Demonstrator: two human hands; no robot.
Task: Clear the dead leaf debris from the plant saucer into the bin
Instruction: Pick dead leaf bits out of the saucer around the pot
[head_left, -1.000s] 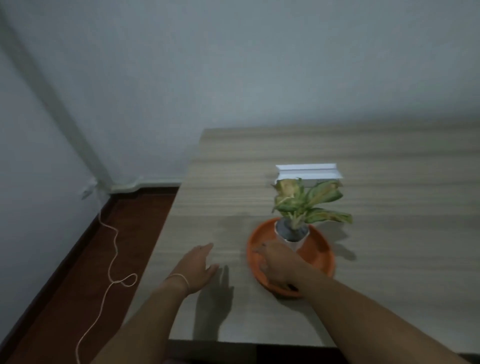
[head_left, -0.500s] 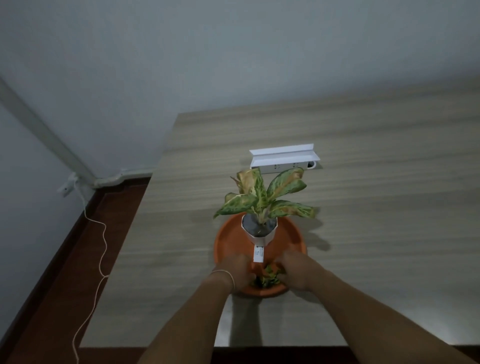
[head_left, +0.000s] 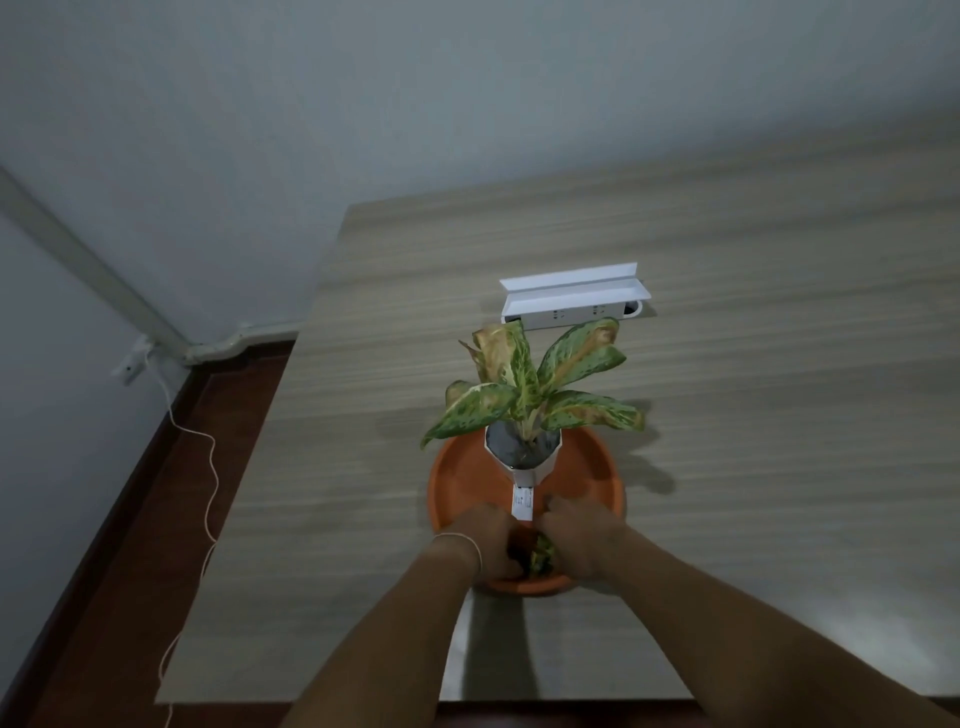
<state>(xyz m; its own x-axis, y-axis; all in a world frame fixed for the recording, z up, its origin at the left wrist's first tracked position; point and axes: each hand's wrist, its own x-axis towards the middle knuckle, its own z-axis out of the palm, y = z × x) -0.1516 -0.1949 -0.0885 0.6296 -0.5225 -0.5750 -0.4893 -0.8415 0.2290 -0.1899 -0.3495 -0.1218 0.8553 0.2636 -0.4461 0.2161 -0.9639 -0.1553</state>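
— On the tabletop (head_left: 363, 467), seen from the head camera, what do we have?

— We have an orange plant saucer (head_left: 462, 478) near the front edge, with a white pot (head_left: 545, 465) standing upright in its far half. A plant (head_left: 524, 395) with mottled green and yellowing leaves grows from it, and a white label (head_left: 522, 501) runs down the pot's near side.

— And our hands?

— Both are down in the near part of the saucer, close together. Our left hand (head_left: 485, 540), a thin band on its wrist, is curled just left of the label. Our right hand (head_left: 582, 535) is curled just right of it. Between them we see a small clump of dead leaf debris (head_left: 543, 556), green and yellow, lying on the saucer floor.

— Are the fingers holding it?

— The fingers of both hands are bent inward toward the clump and look narrow, pressed at its two sides, but they are turned away from us, so we cannot tell whether either hand truly grips the leaves.

— Anything else around?

— We see a white power strip (head_left: 566, 313) under a white shelf-like cover, well behind the plant. Left of the tabletop lies the dark red floor (head_left: 130, 545), with a thin white cord (head_left: 210, 467) trailing down from a wall fitting.
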